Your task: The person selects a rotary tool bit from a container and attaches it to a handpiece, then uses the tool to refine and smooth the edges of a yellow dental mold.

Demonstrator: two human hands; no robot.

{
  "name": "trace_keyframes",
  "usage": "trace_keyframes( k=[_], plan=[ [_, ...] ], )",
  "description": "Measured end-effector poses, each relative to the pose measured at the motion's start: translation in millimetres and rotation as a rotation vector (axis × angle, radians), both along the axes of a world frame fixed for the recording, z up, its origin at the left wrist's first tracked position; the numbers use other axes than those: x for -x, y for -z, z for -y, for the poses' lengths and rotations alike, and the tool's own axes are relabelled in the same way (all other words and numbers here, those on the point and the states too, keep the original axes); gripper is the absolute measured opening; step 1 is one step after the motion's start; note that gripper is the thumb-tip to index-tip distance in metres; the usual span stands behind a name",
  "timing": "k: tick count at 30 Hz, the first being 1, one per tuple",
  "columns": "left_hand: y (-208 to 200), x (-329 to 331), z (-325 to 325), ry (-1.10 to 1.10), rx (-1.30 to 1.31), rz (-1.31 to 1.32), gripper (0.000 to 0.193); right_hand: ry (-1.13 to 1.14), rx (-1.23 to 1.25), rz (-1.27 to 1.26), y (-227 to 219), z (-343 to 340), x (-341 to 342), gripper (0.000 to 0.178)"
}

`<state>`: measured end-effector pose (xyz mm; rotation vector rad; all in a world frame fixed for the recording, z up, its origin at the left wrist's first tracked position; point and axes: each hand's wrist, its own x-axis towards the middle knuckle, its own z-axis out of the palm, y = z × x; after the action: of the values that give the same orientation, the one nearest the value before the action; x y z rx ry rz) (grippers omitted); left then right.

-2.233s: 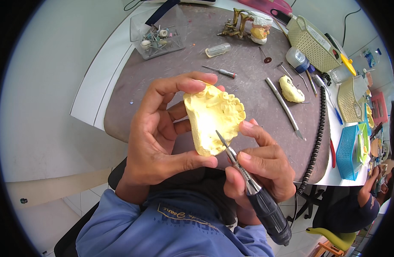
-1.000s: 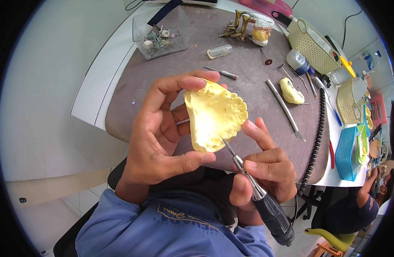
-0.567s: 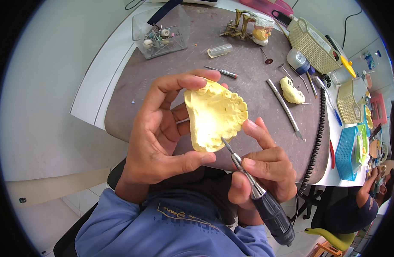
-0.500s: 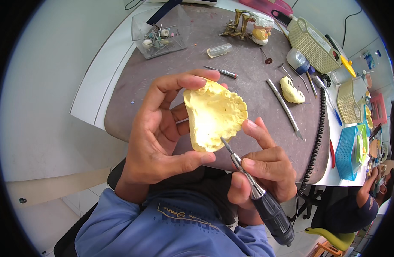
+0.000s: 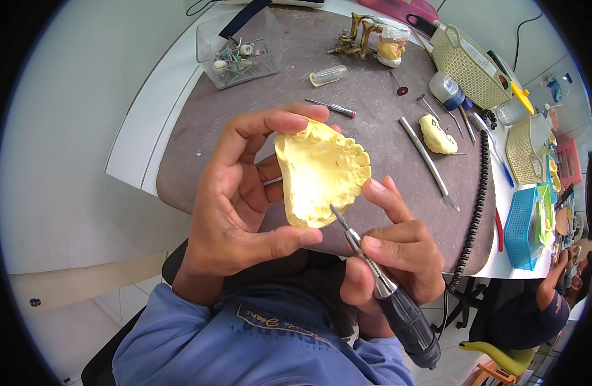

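Observation:
A yellow plaster dental model [image 5: 321,170] is held up above the bench, its row of teeth toward the right. My left hand [image 5: 235,186] grips it between the thumb at the lower edge and the fingers at the top and behind. In my right hand [image 5: 402,251] is a dental handpiece [image 5: 399,309] with a black body and a silver neck, held like a pen. Its pointed grey bur meets or nearly meets the model's lower teeth; whether it touches I cannot tell. My right index finger rests against the model's right side.
Behind the model lie a small screwdriver-like tool [image 5: 331,107] and a clear tube [image 5: 328,75]. A clear box of burs [image 5: 238,64] stands far left, a brass articulator [image 5: 363,35] at the back. A knife [image 5: 428,161] and yellow plaster piece [image 5: 437,135] lie right, near a coiled cord [image 5: 479,206]. Another person [image 5: 524,321] sits right.
Almost nothing differs. The whole view shifts by a few pixels, while both hands, the model and the handpiece keep the same pose.

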<state>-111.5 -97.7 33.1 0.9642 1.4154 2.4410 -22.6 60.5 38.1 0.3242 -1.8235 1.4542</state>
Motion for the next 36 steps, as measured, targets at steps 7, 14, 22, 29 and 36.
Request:
trace_keyframes(
  k=[7,14,22,29,36],
  plan=[
    [-1,-1,-1,-0.011,-0.008,0.001,0.090,0.009,-0.026,0.013,1,-1,-1,0.022],
    [-15,-3,1,0.011,0.129,0.134,0.078,-0.084,0.134,-0.218,7,-7,2,0.031],
    [-20,5,-5,0.238,0.256,0.258,0.058,-0.111,0.048,-0.113,0,1,5,0.029],
    [-25,-7,-17,0.156,0.339,0.198,0.054,-0.098,0.093,-0.161,4,4,6,0.028],
    [-27,-9,-17,0.191,0.303,0.280,0.038,-0.025,0.108,-0.193,7,-4,0,0.028]
  ],
)
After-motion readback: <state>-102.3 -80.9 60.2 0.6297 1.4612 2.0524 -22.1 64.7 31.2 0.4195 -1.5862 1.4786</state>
